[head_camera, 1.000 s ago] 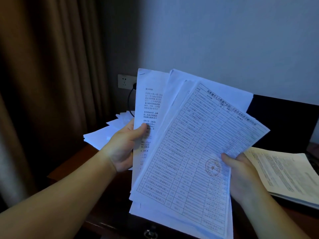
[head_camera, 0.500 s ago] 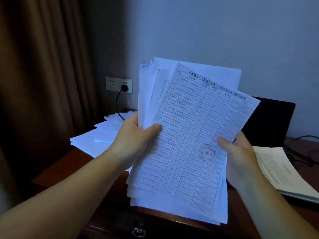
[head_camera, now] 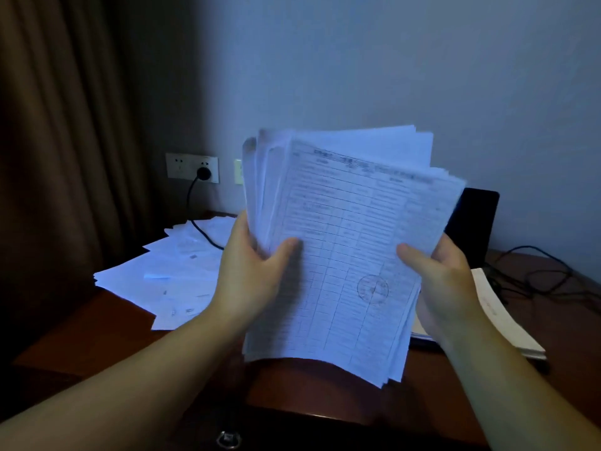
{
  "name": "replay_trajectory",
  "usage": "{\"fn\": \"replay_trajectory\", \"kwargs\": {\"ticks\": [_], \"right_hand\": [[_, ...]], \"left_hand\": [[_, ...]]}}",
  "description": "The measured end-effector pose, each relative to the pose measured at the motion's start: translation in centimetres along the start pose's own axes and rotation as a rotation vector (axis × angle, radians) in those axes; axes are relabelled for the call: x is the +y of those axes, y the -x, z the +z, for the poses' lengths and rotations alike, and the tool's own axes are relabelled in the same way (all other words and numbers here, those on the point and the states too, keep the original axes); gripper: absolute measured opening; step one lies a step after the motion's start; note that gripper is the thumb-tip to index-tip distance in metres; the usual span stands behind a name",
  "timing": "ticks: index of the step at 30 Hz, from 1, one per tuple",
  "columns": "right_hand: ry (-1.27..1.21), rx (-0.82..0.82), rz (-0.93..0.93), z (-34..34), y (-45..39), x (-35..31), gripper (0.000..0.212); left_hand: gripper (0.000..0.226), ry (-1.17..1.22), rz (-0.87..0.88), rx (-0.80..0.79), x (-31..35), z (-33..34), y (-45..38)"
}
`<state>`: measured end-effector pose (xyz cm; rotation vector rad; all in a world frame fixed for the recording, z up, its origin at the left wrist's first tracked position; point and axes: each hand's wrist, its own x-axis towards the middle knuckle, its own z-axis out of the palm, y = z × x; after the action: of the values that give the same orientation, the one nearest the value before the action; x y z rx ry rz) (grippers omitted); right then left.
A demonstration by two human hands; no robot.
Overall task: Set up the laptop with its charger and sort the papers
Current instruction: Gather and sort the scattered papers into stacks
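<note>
Two hands hold one thick stack of papers upright above the bench: the left hand grips its left edge, thumb across the front sheet, and the right hand grips its right edge. The front sheet is a ruled table with a round stamp. The stack hides most of the dark laptop. A loose spread of sheets lies left, another pile right. One black cable runs from the wall socket.
</note>
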<state>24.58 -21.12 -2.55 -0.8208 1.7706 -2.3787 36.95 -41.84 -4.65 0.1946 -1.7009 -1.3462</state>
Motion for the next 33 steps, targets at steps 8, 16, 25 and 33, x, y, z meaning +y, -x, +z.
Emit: {"fn": "replay_trajectory", "kwargs": {"ticks": [8,16,25,33], "right_hand": [[0.039,0.005,0.064,-0.1,1.0,1.7,0.033],[0.094,-0.149,0.146,-0.9,1.6,2.8,0.03],[0.114,-0.133,0.128,-0.5,1.2,2.0,0.024],[0.175,-0.099,0.16,-0.7,2.2,3.5,0.028]], "left_hand": [[0.045,0.006,0.023,0.022,-1.8,1.0,1.9],[0.044,-0.069,-0.059,0.025,-3.3,0.5,3.8],[0.04,-0.123,-0.077,0.016,-3.4,1.0,3.4],[0.043,-0.226,-0.187,-0.033,-6.1,0.6,6.6]]}}
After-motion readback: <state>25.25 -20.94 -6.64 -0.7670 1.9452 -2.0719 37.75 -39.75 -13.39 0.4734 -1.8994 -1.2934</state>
